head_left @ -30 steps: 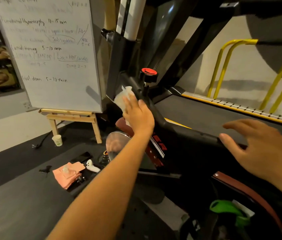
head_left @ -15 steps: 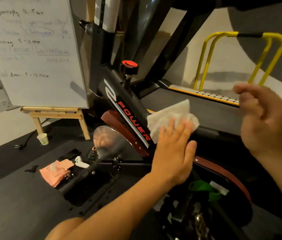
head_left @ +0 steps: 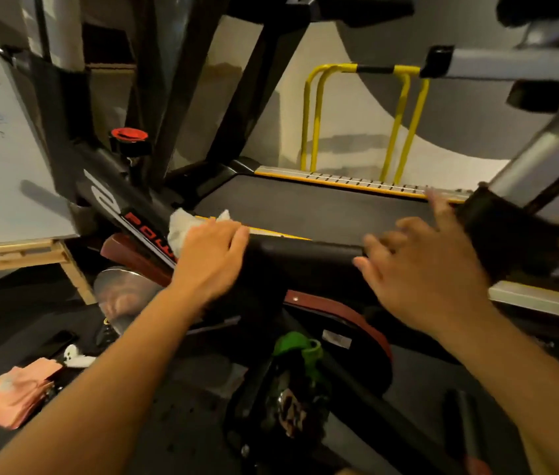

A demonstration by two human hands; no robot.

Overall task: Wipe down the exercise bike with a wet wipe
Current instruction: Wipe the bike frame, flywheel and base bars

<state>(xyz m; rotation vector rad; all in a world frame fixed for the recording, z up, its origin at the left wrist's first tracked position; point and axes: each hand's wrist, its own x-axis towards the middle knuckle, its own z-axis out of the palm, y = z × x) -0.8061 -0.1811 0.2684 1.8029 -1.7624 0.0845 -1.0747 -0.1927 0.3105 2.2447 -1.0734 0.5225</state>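
Frame (head_left: 117, 197) climbs leftward (wipe (head_left: 182, 228) atop).

Person seen as 2 arms, left forearm (head_left: 117, 371) bare along its whole visible length, right forearm (head_left: 528, 382) equally bare, left hand (head_left: 208, 255) bare with knuckles outlined on its back, right hand (head_left: 422, 269) bare, its fingertips smeared by blur

Crumpled white wet wipe (head_left: 182, 228) sits against black exercise bike (head_left: 305, 258) frame.
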